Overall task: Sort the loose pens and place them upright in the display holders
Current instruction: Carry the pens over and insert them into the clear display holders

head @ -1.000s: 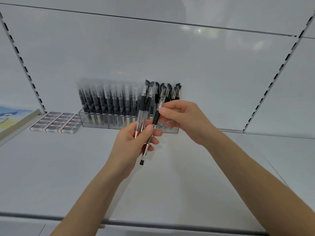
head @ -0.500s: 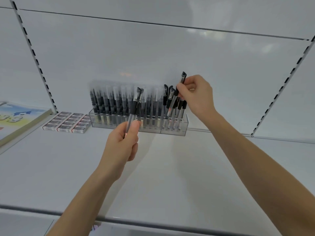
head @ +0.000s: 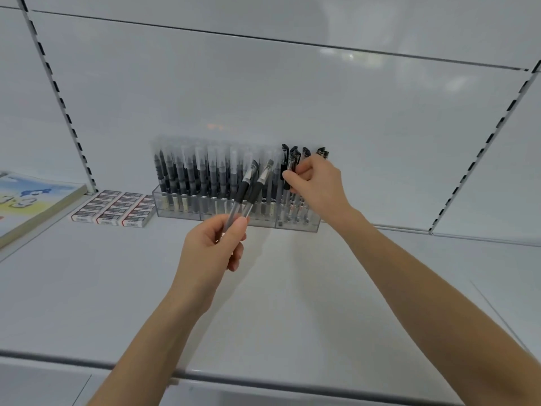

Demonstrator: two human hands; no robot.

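Note:
A clear acrylic display holder stands against the back wall of the white shelf, packed with upright black gel pens. My left hand grips two loose pens by their clear barrels, caps pointing up and to the right, just in front of the holder. My right hand is at the holder's right compartment, fingers pinching a black-capped pen that stands in it among the others there.
Several small boxed erasers lie in rows left of the holder. A book with a blue and yellow cover lies at the far left. Slotted uprights run up the back wall. The shelf's front edge runs below my forearms.
My right hand took one pen from the left hand's bundle, carried it to the right compartment and lowered it in. The left hand, now with two pens, stayed before the holder.

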